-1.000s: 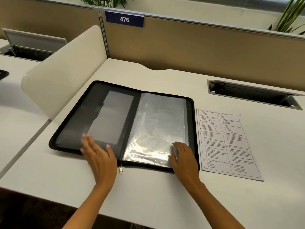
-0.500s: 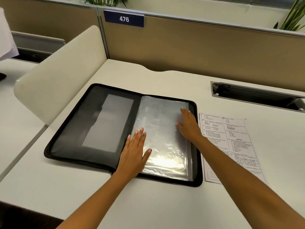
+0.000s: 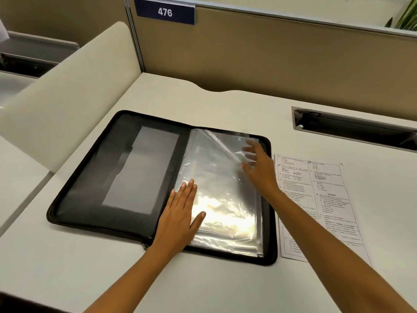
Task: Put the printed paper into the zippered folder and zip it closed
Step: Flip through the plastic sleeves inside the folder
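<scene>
A black zippered folder [image 3: 94, 177] lies open flat on the white desk. Its right half holds a stack of clear plastic sleeves [image 3: 216, 188]. My left hand [image 3: 180, 213] presses flat on the lower left part of the sleeves, fingers straight. Near the stack's upper right edge, my right hand [image 3: 259, 168] pinches the top sleeve between thumb and fingers, and that sleeve's corner is lifted off the stack. The printed paper [image 3: 327, 199] lies flat on the desk just right of the folder, partly under my right forearm. The zipper pull [image 3: 144, 246] sits at the folder's front edge.
A cream curved divider [image 3: 67, 93] stands left of the folder. A tan partition with a "476" sign [image 3: 164, 12] closes the back. An open cable tray [image 3: 352, 129] is set into the desk at the back right.
My right hand moved up the sleeves' right edge and lifted the top sleeve's corner. My left hand moved from the folder's left half onto the sleeves. The folder and paper stayed put.
</scene>
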